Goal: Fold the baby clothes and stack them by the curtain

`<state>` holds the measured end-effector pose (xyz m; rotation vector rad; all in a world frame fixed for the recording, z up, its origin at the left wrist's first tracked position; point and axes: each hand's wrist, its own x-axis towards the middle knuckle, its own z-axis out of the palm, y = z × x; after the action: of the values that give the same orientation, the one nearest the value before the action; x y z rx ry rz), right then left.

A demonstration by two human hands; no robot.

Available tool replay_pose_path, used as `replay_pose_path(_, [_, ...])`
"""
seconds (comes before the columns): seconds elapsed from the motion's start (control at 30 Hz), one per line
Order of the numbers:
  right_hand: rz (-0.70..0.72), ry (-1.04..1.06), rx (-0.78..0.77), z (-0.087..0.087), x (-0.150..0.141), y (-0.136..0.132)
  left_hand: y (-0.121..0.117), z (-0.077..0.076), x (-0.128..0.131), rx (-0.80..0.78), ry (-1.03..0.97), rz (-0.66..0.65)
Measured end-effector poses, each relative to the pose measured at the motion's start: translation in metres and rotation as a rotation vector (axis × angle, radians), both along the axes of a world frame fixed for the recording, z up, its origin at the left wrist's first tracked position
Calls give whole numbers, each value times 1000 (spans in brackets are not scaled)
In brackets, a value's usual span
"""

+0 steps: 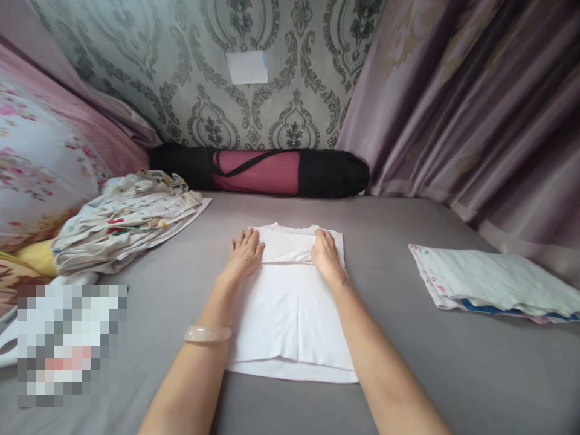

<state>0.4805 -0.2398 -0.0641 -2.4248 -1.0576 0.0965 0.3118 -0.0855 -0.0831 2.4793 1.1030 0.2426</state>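
A white shirt lies flat on the grey bed sheet, its neckline at the far end and a folded strip of cloth across its upper part. My left hand rests on the upper left edge of the shirt, fingers stretched out and slightly spread. At the upper right, my right hand is on the shirt with its fingers curled against the cloth; the thumb and fingertips are partly hidden. A pale bangle circles my left forearm.
On the right lies a stack of folded clothes. A heap of patterned clothes sits at the left, near a floral pillow. A black and red roll bag runs along the wall. Nearer left is a blurred-out item. Purple curtains hang at right.
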Motion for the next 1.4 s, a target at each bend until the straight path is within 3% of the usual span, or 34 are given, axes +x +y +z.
replay_pose_path(0.23, [-21,-9,32,-1,8,2,21,9,-8,-118,-370,126])
replay_pose_path(0.37, [-34,-17,22,4,12,0,38,14,-24,-133,-538,272])
replay_pose_path(0.5, [-29,-19,-6,7,14,-4,44,23,-36,-130,-406,282])
replay_pose_path(0.7, [-42,12,-37,8,16,-6,30,51,-51,-436,-259,120])
replay_pose_path(0.9, [18,-9,-95,7,20,-8,18,71,-51,-544,104,-6])
replay_pose_path(1.07, [55,-47,-98,3,23,-7,8,73,-42,-497,311,-13])
replay_pose_path(1.4, [11,-42,-113,-1,28,-5,8,67,-40,-511,381,32])
